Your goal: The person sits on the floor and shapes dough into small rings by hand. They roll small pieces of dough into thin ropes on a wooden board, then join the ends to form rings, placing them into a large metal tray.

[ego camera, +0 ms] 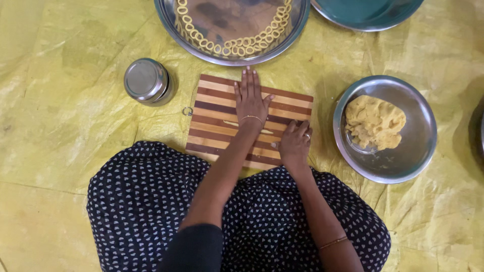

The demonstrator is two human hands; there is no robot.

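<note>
A: Obs. — thin dough rope [249, 127] lies across the middle of the striped wooden board [242, 126], running left to right, mostly covered by the left hand [250, 100].

B: Hand state?

A: Left hand is flat, fingers straight and together, palm down on the rope; it grips nothing, only presses. Right hand [295, 143] sits at the rope's right end near the board's front edge, fingers curled down; whether it pinches the dough I cannot tell.

B: Note on technique?

A: Judgement: even, light pressure from the flat palm should give a uniform rope; pressing hard in one spot would likely thin or break it. Steadying the free end with the other hand seems sensible.

B: Containers?

A: Steel bowl [418, 136] to the right of the board holds a lump of yellow dough [375, 121] and what looks like a small clear cup beside it. Large steel tray [171, 22] just beyond the board carries rows of small dough rings [242, 45] along its near rim; its centre is bare. Lidded steel tin [146, 80] stands left of the board, contents hidden. One small ring [187, 111] lies on the yellow sheet [60, 126] between tin and board. A teal plate [368, 15] sits at the top right, partly cut off.
</note>
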